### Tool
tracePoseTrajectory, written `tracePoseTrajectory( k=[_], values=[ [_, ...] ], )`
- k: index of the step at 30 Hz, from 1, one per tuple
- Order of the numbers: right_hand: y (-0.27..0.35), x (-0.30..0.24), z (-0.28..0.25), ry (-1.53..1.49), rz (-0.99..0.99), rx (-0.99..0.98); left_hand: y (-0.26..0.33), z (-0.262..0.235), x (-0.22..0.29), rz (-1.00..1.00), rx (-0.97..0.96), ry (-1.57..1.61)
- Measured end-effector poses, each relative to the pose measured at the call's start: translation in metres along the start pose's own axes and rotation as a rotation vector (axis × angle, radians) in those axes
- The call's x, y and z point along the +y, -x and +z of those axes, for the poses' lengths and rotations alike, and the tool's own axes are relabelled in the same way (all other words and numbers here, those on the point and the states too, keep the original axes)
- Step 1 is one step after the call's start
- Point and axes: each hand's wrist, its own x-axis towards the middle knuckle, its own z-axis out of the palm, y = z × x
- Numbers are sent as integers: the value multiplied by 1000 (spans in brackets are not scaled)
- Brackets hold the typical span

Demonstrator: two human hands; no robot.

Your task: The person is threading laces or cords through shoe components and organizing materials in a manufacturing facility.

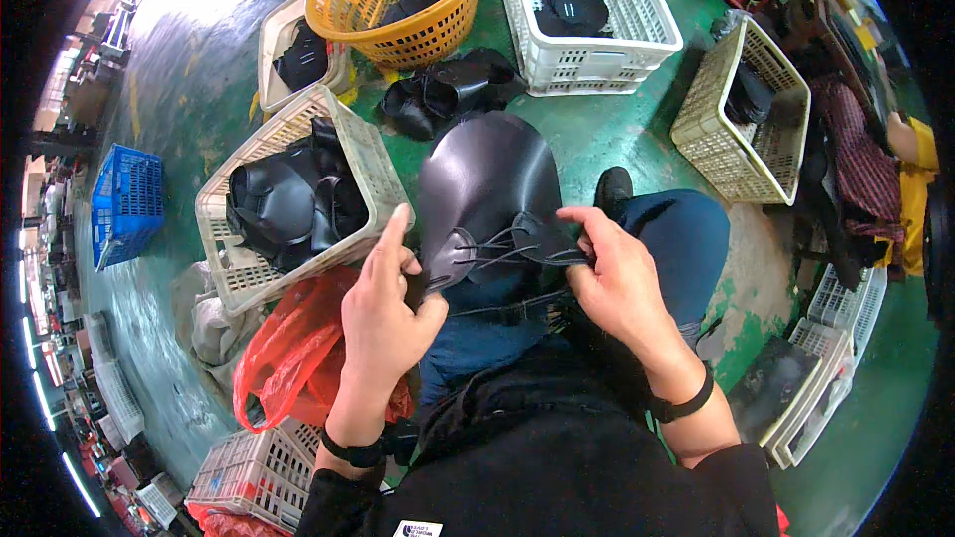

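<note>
A black leather shoe upper (489, 174) rests over my lap, its smooth rounded toe part pointing away from me. Thin black laces (502, 244) criss-cross between its two eyelet flaps. At the left flap is my left hand (383, 303), index finger stretched forward along the edge, thumb and curled fingers around the flap's side. My right hand (615, 264) pinches the outer end of the right flap, its thumb below and index finger above. The fingertips partly hide both flap ends, so whether lace is also in them does not show.
Black uppers fill a cream crate (388, 174) at left; others lie on the floor (448, 89). Beyond stand an orange basket (418, 40) and a white crate (582, 65). A beige crate (721, 154) is at right, a red plastic bag (298, 348) beside my left forearm.
</note>
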Motion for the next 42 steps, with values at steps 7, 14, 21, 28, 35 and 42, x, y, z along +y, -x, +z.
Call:
tracePoseTrajectory(
  k=[7, 14, 21, 28, 35, 42],
  values=[
    [2, -17, -33, -364, -35, -55, -6, -31, 3, 414, -20, 371],
    [6, -83, -78, -1070, -135, -156, -27, -62, 63, 256, -196, 466],
    [-39, -121, -57, -528, -1035, -112, -50, -29, 103, 845, 3, 554],
    [-43, -93, -82, -586, -589, 9, -58, -37, 94, 330, -272, 523],
    [-27, -73, -75, 182, -663, 157, -68, -46, 91, 219, -488, 540],
    [-5, -51, -89, -85, -768, -164, -71, -35, 70, 137, -577, 812]
  ],
)
